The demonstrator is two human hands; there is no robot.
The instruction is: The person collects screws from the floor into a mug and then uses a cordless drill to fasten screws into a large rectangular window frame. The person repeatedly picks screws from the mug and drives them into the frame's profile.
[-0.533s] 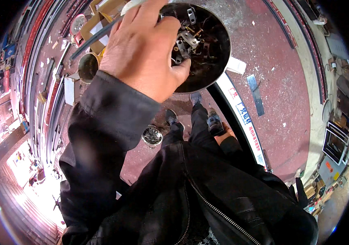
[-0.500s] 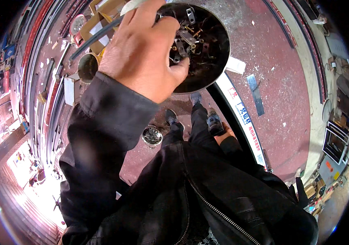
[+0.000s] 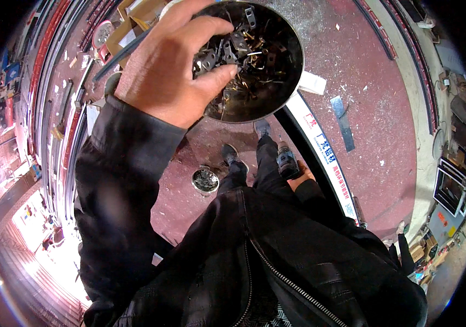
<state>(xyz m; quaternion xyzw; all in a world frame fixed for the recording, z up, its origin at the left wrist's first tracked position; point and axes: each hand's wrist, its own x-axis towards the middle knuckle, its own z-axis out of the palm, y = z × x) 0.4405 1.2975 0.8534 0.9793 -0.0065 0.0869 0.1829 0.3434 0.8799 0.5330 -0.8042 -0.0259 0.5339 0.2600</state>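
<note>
My left hand (image 3: 165,73) reaches over the left side of a round, dark metal bowl (image 3: 281,95). Its thumb and index finger are curved and spread apart, with nothing visible gripped between them; the other fingers are partly out of sight. Small perforated metal brackets (image 3: 206,59) lie in the bowl beside my fingertips, mixed with brass-coloured screws (image 3: 257,54). Low at my right side, my right hand (image 3: 305,176) is wrapped round a dark cordless drill (image 3: 287,162), whose bit points away from me. Part of that grip is hidden behind the tool.
A long white-wrapped profile (image 3: 325,151) runs beside my right leg. A smaller metal bowl (image 3: 205,180) of parts sits on the floor near my feet. Long bars (image 3: 39,92) are stacked at left, near an open cardboard box (image 3: 121,38). A grey strip (image 3: 343,125) lies at right.
My left hand has shifted left and its thumb and index finger have spread wider, uncovering more of the brackets. The right hand with the drill stays about the same.
</note>
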